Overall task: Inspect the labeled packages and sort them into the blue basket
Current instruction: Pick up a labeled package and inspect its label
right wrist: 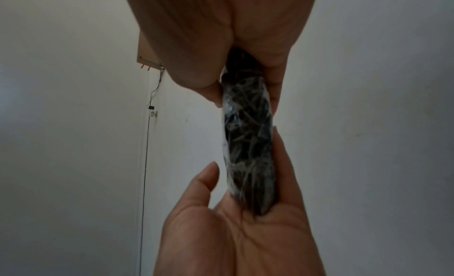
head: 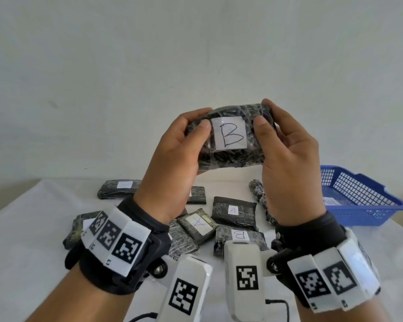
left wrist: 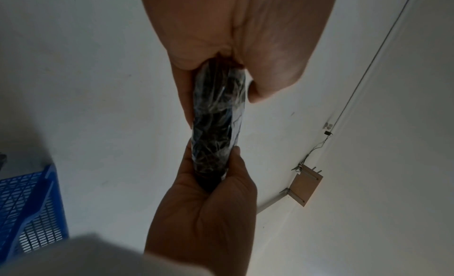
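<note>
White tag-printed blocks (head: 116,240) were strapped on black bands round both wrists, nearest the viewer. Beyond them, black packages in crinkled clear film lay scattered on the white table (head: 21,263): a pack marked B (head: 239,239) lay upside down by the wrists, a pack with a crossed label (head: 197,225) sat tilted just beside it, and pack A (head: 233,211) lay behind those. A rolled bundle (head: 257,192) lay partly hidden behind the right wrist. Farther back, a long pack (head: 116,189) carried a small white label whose mark could not be read, and another pack (head: 197,195) showed only its edge past the left wrist.

Above the pile, the held pack (head: 230,135) was raised clear of the table, its square white label with a handwritten B facing the viewer. The left hand (head: 172,159) gripped its left end and the right hand (head: 291,159) its right end, thumbs pressed on the front beside the label and fingers curled behind. In both wrist views the pack showed edge-on, a slim dark slab with glossy wrinkled wrap, clamped between the two hands.

The blue basket (head: 363,198), rectangular mesh plastic, stood at the table's far right, well apart from the held pack; a white slip lay inside it. A plain pale wall (head: 196,54) closed the scene behind.
</note>
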